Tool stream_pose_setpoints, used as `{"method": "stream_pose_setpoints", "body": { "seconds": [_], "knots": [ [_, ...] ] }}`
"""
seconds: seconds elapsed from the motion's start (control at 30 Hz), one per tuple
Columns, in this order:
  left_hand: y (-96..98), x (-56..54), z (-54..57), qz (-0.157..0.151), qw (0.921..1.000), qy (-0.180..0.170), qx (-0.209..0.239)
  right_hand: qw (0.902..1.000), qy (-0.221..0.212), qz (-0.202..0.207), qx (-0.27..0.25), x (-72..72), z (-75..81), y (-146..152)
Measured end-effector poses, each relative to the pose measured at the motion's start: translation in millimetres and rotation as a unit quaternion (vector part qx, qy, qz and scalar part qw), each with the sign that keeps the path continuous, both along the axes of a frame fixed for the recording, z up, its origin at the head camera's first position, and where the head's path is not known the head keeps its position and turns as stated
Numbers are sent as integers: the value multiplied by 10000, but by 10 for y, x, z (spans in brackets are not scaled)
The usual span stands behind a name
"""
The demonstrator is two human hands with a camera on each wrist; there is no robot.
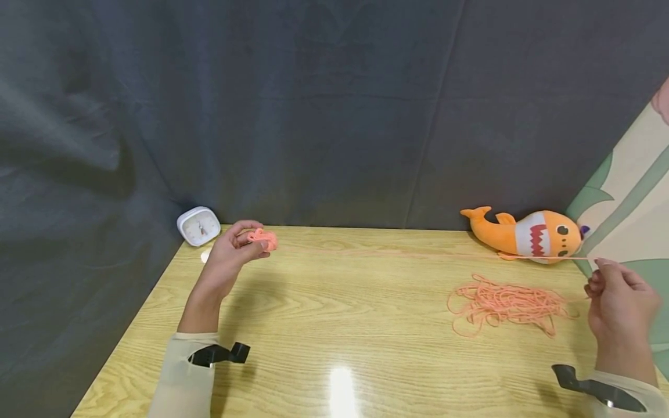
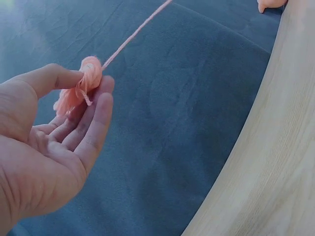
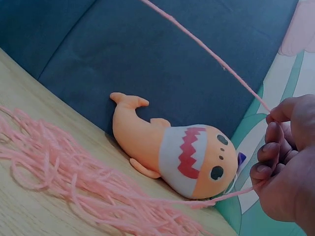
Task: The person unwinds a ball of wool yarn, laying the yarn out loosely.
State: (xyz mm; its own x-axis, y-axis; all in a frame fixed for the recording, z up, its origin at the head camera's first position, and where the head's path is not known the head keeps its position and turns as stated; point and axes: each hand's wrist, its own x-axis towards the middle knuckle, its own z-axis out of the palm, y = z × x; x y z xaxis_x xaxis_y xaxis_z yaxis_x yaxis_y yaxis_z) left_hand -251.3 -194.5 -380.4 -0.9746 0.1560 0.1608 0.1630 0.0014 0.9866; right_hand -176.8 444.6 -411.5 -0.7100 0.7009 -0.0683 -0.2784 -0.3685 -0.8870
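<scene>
Between thumb and fingers my left hand (image 1: 230, 255) pinches a small wound bundle of pink yarn (image 2: 90, 76), above the table's back left. A taut strand of yarn (image 3: 197, 42) runs from that bundle across to my right hand (image 1: 622, 296), which grips it between thumb and curled fingers at the far right. Below the right hand the strand leads back down, as the right wrist view shows, to a loose tangled heap of pink yarn (image 1: 509, 305) lying on the table.
An orange shark plush toy (image 1: 502, 235) lies at the table's back right, behind the heap. A white clock (image 1: 199, 226) stands at the back left corner. Dark cloth (image 1: 313, 116) hangs behind the wooden table (image 1: 366, 313); a patterned panel (image 1: 627, 215) borders the right.
</scene>
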Motion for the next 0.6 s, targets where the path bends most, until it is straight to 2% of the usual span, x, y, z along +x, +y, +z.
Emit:
{"method": "stream_pose_setpoints", "body": {
  "seconds": [0.3, 0.6],
  "knots": [
    [-15, 0, 28, 463, 9989, 75, -3, 9999, -7, -113, -66, 7, -19, 49],
    [-25, 11, 44, 899, 9956, 80, 255, 9986, -468, -249, 5, 28, -51, 70]
  ]
}}
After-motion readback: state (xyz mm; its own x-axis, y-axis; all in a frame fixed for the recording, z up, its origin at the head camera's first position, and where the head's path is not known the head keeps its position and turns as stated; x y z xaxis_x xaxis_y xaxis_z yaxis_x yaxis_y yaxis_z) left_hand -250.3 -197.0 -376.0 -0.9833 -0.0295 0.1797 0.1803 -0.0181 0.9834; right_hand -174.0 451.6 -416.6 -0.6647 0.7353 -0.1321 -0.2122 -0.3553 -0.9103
